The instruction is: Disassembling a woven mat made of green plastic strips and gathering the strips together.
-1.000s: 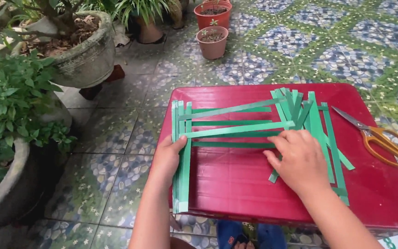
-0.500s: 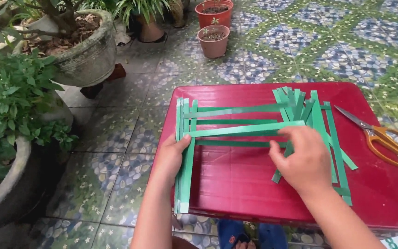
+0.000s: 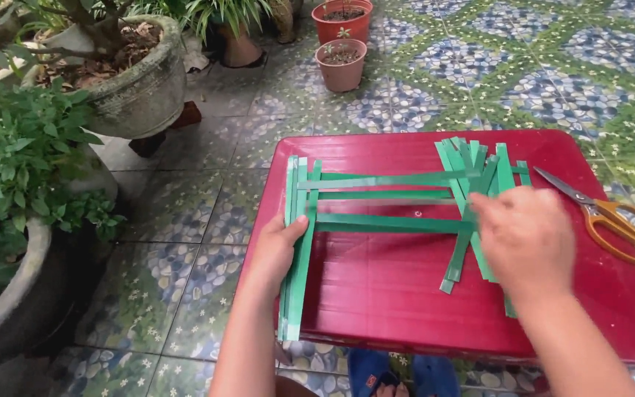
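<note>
Item: green strips (image 3: 387, 220), flat and narrow, partly interlaced on a low red table (image 3: 376, 294). One bundle runs near-to-far at the left edge, another fans out near-to-far on the right, and several long strips cross between them, left to right.

My left hand (image 3: 277, 246): fingers together and curled over the left bundle about midway along it, pressing it to the tabletop near the left edge.

My right hand (image 3: 527, 239): blurred, lying over the right fan where the crossing strips meet it. I cannot tell whether its fingers are pinching a strip or only resting flat on them.

Scissors (image 3: 611, 217): orange handles, blades closed, on the table to the right of the fan, apart from both hands.

Surroundings: patterned tiled floor (image 3: 185, 220); leafy plant (image 3: 16, 162) in a large pot to the left; stone planter (image 3: 130, 81) far left; two terracotta pots (image 3: 341, 62) beyond the table.

Risks, as I judge them:
- The left bundle's near ends overhang the table edge; easing my left hand could let them slide off.
- The crossings look loose; a tug from my right hand could pull the long strips out of order.
- The right fan is splayed and uneven, so a strip could be skipped.
- The scissors lie near my right wrist; a wide sweep could knock them.
</note>
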